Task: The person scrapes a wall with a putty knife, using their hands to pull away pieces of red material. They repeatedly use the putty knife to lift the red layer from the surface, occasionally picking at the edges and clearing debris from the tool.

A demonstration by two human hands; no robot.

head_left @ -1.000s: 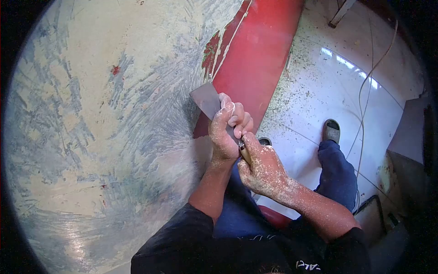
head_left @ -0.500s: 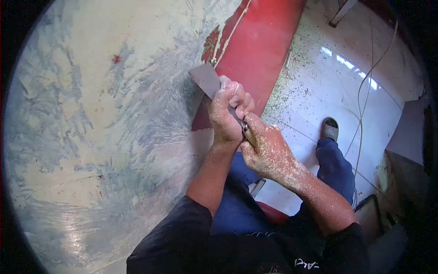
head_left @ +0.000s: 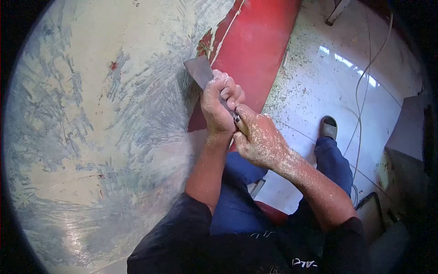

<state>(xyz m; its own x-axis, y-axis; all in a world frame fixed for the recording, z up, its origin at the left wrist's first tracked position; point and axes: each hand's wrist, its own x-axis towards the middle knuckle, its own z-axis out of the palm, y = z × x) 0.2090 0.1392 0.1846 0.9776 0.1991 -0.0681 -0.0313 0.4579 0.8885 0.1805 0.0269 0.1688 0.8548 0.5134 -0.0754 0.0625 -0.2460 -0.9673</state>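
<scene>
A scraper [head_left: 199,71] with a wide flat metal blade slants up and to the left, its blade over the edge where cream and grey coating meets red. My left hand [head_left: 218,101] is closed around the scraper's shank, just below the blade. Behind it, my right hand [head_left: 262,139] grips the handle and is speckled with pale dust. Most of the handle is hidden by my fingers. The large panel [head_left: 137,114] on the left has smeared cream and grey patches, and a red strip [head_left: 255,50] runs along its right side.
Crumbs and dust lie on the white tiled floor [head_left: 315,93] beside the red strip. A thin cable [head_left: 363,91] crosses the tiles on the right. My foot in a sandal [head_left: 328,128] rests there. A metal leg [head_left: 338,11] stands at the top right.
Both hands and the scraper have shifted slightly up and to the left in the picture. The grip on the scraper looks the same.
</scene>
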